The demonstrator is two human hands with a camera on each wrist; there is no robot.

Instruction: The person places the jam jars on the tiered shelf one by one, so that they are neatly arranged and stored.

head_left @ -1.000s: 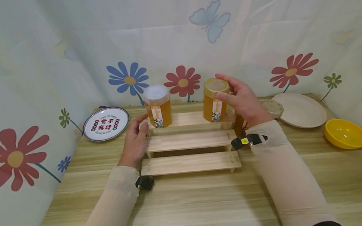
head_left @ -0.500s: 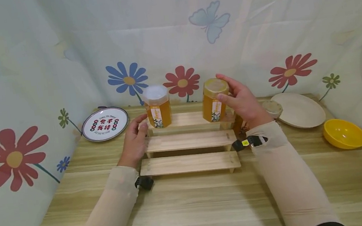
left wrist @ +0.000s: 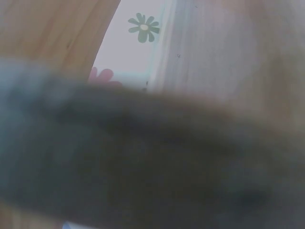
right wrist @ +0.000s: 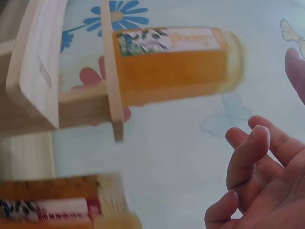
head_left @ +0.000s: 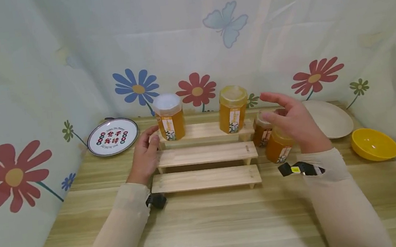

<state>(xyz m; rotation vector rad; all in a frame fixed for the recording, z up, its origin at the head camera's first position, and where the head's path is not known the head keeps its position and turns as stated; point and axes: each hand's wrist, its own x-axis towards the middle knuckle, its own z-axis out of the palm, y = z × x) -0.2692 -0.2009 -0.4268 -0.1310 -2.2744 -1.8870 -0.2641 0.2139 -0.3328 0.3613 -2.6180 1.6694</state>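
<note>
A wooden table (head_left: pixel 211 229) carries a three-step wooden stand (head_left: pixel 205 155) near its back edge. Left of the stand lies a printed plate (head_left: pixel 112 137). Right of the stand stand two honey jars (head_left: pixel 276 146), then a plain plate (head_left: pixel 331 119) and a yellow bowl (head_left: pixel 373 144).

A dark blurred mass (left wrist: pixel 143 157) fills the lower frame; above it — wood surface (left wrist: pixel 52 28) and a flower-printed cloth (left wrist: pixel 143 29).

Pale flower-and-butterfly printed curtain (head_left: pixel 63 53), light wooden table (head_left: pixel 214 228)
</note>
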